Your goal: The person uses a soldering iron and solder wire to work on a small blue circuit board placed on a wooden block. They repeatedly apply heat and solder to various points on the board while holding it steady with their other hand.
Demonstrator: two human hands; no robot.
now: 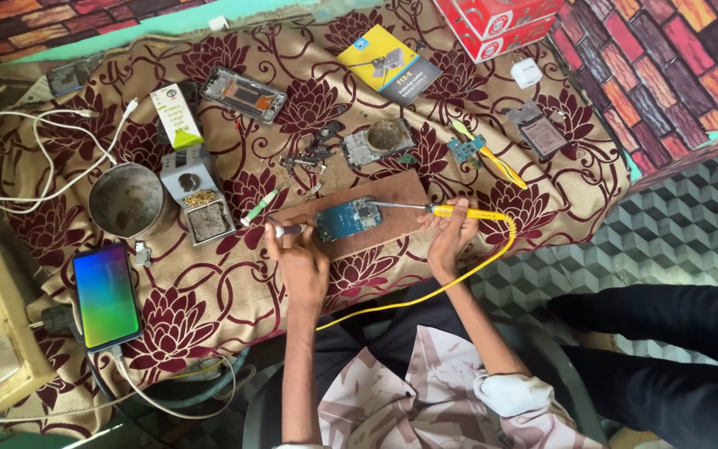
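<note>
Both forearms reach up from the lower edge of the view over one tabletop (209, 299) covered with a cream cloth patterned in maroon flowers.

The left hand (299, 249) is curled shut around a small tool (286, 229) with a dark grip and a pale end, knuckles up, wrist straight. The tool's tip points right toward the one blue circuit board (349, 219), which lies just beside the hand's fingertips on a single brown wooden board (376, 237).

The right hand (450, 237) is closed around the yellow handle of one soldering iron (450, 213), fingers wrapped from below, wrist bent slightly inward. The iron's metal shaft runs left from the hand and its tip meets the right edge of the circuit board. One yellow cord (459, 278) loops from the handle down past the right wrist.

Far left of the left hand lies one phone (106, 297) with a lit green and blue screen. Up and left of that hand stand one round metal cup (129, 199) and one grey metal stand (197, 199). Above the hands rest one phone frame (243, 94), one yellow and blue booklet (389, 64) and one red box (496, 23). Up and right of the right hand lie one pair of yellow tweezers (492, 158) and one small dark phone part (538, 131).
</note>
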